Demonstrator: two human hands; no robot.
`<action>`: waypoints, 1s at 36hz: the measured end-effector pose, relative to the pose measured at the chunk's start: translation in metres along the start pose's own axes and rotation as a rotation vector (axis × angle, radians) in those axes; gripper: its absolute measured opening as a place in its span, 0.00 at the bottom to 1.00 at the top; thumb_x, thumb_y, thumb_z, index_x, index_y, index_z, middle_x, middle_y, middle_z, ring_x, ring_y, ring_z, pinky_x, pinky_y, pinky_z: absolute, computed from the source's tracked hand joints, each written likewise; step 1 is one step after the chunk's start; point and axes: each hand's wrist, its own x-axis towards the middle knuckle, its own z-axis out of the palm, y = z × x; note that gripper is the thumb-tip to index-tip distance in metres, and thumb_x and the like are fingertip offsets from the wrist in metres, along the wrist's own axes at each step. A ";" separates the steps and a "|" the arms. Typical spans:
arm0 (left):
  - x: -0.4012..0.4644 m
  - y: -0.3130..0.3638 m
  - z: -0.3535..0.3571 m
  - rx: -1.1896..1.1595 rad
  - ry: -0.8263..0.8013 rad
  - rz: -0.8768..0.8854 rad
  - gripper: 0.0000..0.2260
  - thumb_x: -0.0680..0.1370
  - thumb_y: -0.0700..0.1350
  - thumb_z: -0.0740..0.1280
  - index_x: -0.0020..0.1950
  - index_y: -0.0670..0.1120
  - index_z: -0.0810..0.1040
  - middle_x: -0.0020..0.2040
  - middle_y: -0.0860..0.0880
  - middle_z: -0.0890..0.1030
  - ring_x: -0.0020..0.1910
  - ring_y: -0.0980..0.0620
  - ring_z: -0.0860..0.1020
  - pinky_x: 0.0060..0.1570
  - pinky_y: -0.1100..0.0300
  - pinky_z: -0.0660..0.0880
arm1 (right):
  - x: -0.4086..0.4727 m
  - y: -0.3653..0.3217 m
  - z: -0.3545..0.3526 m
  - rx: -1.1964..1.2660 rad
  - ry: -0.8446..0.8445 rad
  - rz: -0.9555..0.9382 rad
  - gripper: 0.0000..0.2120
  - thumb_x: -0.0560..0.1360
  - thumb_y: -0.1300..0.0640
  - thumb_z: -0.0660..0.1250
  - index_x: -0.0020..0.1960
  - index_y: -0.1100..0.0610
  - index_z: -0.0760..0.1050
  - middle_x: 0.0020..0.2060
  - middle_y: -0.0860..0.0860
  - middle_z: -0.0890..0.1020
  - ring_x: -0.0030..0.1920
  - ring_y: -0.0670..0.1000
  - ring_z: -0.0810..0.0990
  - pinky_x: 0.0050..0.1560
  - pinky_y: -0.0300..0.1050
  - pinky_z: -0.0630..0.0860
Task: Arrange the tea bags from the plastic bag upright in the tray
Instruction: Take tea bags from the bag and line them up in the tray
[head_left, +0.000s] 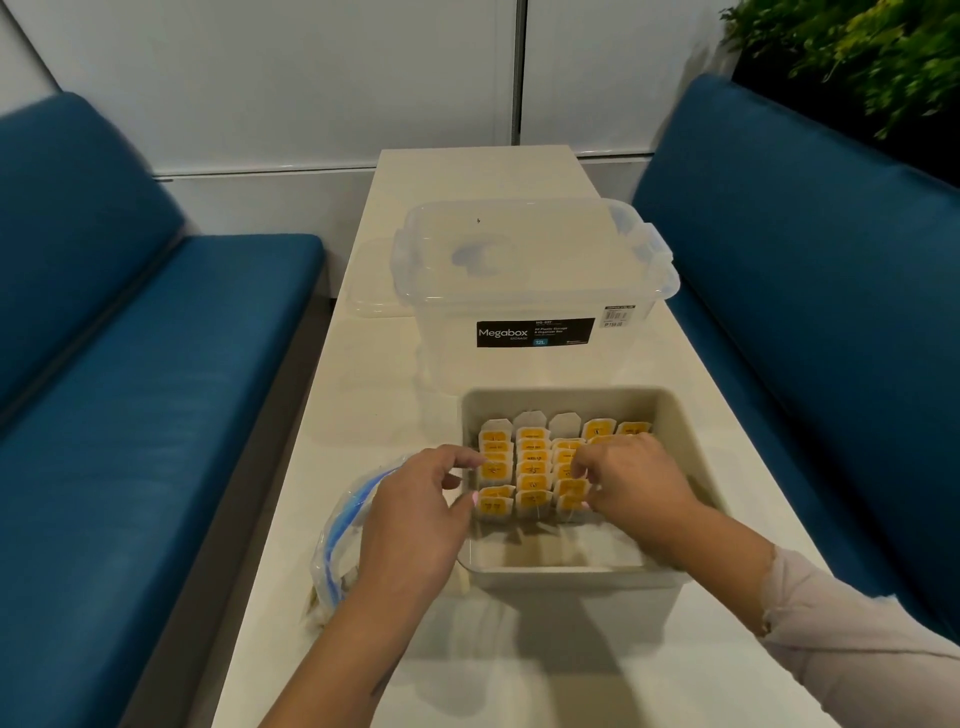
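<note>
Squeeze the tea bags gently in the tray. Left hand and right hand, fingers curled, touching them. Keep rows straight.

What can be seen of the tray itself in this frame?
The tray is a cream, plastic-looking open box with rounded corners, sitting flat on the white table just in front of the clear storage box. Upright tea bags in rows fill its far part; the near floor is bare. Both hands reach into it: left hand, right hand.
</note>
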 end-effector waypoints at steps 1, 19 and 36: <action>0.001 -0.001 -0.002 -0.016 0.015 0.016 0.13 0.74 0.43 0.71 0.54 0.59 0.78 0.52 0.58 0.80 0.49 0.57 0.78 0.49 0.63 0.76 | -0.001 0.000 -0.001 0.007 0.003 0.000 0.13 0.72 0.50 0.70 0.56 0.45 0.75 0.48 0.44 0.81 0.52 0.48 0.76 0.56 0.45 0.68; -0.011 -0.059 -0.067 0.254 -0.111 -0.141 0.15 0.73 0.46 0.70 0.57 0.60 0.78 0.64 0.57 0.74 0.55 0.56 0.75 0.47 0.67 0.68 | 0.001 -0.093 -0.047 0.396 0.121 -0.190 0.09 0.73 0.48 0.69 0.52 0.47 0.78 0.40 0.42 0.79 0.46 0.46 0.76 0.51 0.43 0.70; 0.005 -0.109 -0.092 0.101 -0.105 0.005 0.24 0.74 0.32 0.64 0.51 0.64 0.81 0.61 0.66 0.76 0.58 0.60 0.76 0.58 0.56 0.76 | -0.014 -0.184 0.004 -0.056 -0.064 -0.569 0.14 0.76 0.61 0.58 0.59 0.54 0.76 0.50 0.51 0.79 0.51 0.54 0.68 0.46 0.47 0.57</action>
